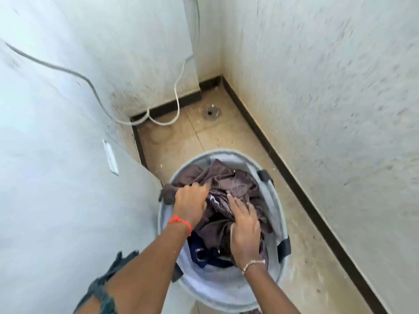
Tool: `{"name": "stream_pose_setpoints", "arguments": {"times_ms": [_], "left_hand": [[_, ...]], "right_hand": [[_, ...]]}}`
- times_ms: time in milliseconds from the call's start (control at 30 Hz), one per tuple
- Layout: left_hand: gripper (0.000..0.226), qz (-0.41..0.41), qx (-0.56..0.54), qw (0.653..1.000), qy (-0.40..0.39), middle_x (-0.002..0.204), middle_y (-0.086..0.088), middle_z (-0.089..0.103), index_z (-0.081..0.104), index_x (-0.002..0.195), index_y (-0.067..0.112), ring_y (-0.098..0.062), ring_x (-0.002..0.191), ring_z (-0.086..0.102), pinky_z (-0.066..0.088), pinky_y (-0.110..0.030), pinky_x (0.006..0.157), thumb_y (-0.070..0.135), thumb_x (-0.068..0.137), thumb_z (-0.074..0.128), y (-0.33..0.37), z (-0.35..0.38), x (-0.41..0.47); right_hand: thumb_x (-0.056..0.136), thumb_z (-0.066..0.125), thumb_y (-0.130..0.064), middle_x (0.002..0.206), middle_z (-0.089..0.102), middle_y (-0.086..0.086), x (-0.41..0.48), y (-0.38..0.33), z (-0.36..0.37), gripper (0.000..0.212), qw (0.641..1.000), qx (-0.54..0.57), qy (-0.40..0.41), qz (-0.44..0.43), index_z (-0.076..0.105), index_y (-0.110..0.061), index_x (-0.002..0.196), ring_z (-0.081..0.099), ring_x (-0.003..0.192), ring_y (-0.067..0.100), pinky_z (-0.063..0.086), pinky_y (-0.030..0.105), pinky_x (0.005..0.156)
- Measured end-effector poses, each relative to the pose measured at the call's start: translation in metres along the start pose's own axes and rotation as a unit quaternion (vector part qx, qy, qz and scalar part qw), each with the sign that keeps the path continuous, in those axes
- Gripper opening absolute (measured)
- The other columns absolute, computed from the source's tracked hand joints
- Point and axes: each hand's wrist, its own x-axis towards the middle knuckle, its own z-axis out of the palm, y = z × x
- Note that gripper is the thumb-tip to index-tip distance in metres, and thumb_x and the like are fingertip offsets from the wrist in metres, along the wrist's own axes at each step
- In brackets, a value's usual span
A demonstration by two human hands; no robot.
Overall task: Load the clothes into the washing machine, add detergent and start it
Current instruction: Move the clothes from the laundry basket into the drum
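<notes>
At the far left a pale, smooth panel (56,177) fills the view (whether it belongs to the washing machine I cannot tell), with a small white label (110,156) on it. A grey cable (68,70) runs down across it, and a white cord (176,96) loops onto the tan tiled floor (176,141) by the dark skirting (283,164).

Near the middle, the left hand (189,199), a red thread (180,221) tied at its wrist, reaches into the laundry basket (226,300). Its fingers are curled tight into a bunch of brown cloth (229,177) at the basket's left rim, gripping it.

The clothes are all in the basket, a round grey one with black handles (265,175), standing on the floor just beside the pale panel. The brown cloth lies heaped on top; a dark blue garment (200,248) shows beneath it on the near side.

The right hand (243,225), wearing a thin bracelet (251,265), rests on the brown cloth just right of the left hand, fingers spread and fairly straight, pressing into the folds rather than closed round them.

Beyond the basket a round floor drain (210,113) sits in the far corner. To the right rises a speckled white wall (328,109).
</notes>
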Motion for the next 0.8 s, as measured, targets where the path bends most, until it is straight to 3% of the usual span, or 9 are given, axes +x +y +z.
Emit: {"name": "stream_pose_setpoints", "arguments": {"times_ms": [200,333,400,433,467,500,600,700,800], "left_hand": [[0.03,-0.017,-0.013,0.993,0.113,0.111,-0.009,0.058,0.048,0.117,0.02,-0.031,0.102,0.058,0.043,-0.038,0.073,0.013,0.088,0.043,-0.014,-0.145,-0.076],[0.033,-0.015,-0.037,0.976,0.212,0.106,-0.01,0.061,0.053,0.115,0.021,-0.033,0.1,0.059,0.044,-0.038,0.073,0.012,0.084,0.045,-0.034,-0.243,-0.134],[0.03,-0.01,-0.036,0.957,0.287,0.087,-0.009,0.066,0.062,0.1,0.02,-0.034,0.082,0.065,0.046,-0.036,0.059,0.008,0.073,0.056,-0.047,-0.29,-0.17],[0.029,-0.007,-0.032,0.952,0.303,0.071,-0.008,0.065,0.067,0.087,0.02,-0.033,0.066,0.066,0.044,-0.033,0.047,0.006,0.061,0.065,-0.052,-0.311,-0.187],[0.03,-0.013,-0.025,0.949,0.314,0.058,-0.006,0.062,0.068,0.075,0.02,-0.031,0.052,0.063,0.04,-0.029,0.038,0.005,0.049,0.07,-0.06,-0.331,-0.205],[0.032,-0.017,-0.017,0.937,0.348,0.051,-0.005,0.059,0.068,0.069,0.021,-0.029,0.045,0.06,0.036,-0.026,0.034,0.004,0.042,0.071,-0.069,-0.349,-0.222],[0.034,-0.023,-0.037,0.899,0.437,0.051,-0.007,0.061,0.07,0.073,0.019,-0.033,0.047,0.061,0.039,-0.027,0.036,0.002,0.045,0.06,-0.095,-0.403,-0.274],[0.038,-0.054,-0.029,0.84,0.539,0.053,-0.01,0.063,0.072,0.076,0.016,-0.036,0.048,0.061,0.042,-0.03,0.038,-0.001,0.047,0.054,-0.129,-0.452,-0.323],[0.04,-0.079,-0.021,0.792,0.605,0.058,-0.01,0.065,0.073,0.083,0.019,-0.037,0.051,0.062,0.042,-0.03,0.04,0.0,0.052,0.054,-0.168,-0.485,-0.371]], "right_hand": [[0.061,0.033,0.017,0.129,0.059,0.003,-0.031,-0.097,-0.113,0.087,0.992,0.046,0.097,-0.07,0.044,-0.026,0.137,0.043,0.128,0.038,0.044,0.047,0.099],[0.057,0.032,0.018,0.102,0.067,0.004,-0.052,-0.173,-0.202,0.086,0.971,0.103,0.176,-0.126,0.05,-0.018,0.133,0.059,0.097,0.031,0.047,0.034,0.086],[0.056,0.037,0.023,0.084,0.06,-0.007,-0.066,-0.209,-0.244,0.087,0.959,0.137,0.189,-0.159,0.051,-0.019,0.132,0.058,0.084,0.028,0.038,0.022,0.072],[0.057,0.036,0.021,0.084,0.06,-0.008,-0.071,-0.223,-0.262,0.088,0.955,0.153,0.186,-0.17,0.051,-0.022,0.132,0.06,0.083,0.028,0.039,0.021,0.073],[0.057,0.034,0.015,0.089,0.066,-0.002,-0.079,-0.242,-0.281,0.088,0.95,0.177,0.181,-0.184,0.05,-0.026,0.133,0.062,0.084,0.03,0.043,0.031,0.07],[0.056,0.031,0.01,0.095,0.069,0.008,-0.086,-0.261,-0.3,0.087,0.941,0.199,0.181,-0.204,0.049,-0.028,0.133,0.063,0.086,0.032,0.051,0.04,0.072],[0.056,0.03,0.008,0.104,0.064,0.023,-0.112,-0.327,-0.35,0.084,0.917,0.23,0.2,-0.258,0.054,-0.029,0.128,0.062,0.091,0.038,0.052,0.048,0.069],[0.055,0.033,0.02,0.104,0.067,0.018,-0.133,-0.394,-0.384,0.085,0.889,0.263,0.215,-0.308,0.059,-0.023,0.124,0.068,0.075,0.021,0.052,0.033,0.061],[0.054,0.034,0.018,0.083,0.072,-0.003,-0.148,-0.454,-0.399,0.084,0.863,0.273,0.226,-0.359,0.06,-0.021,0.123,0.04,0.056,0.007,0.037,0.018,0.049]]}}
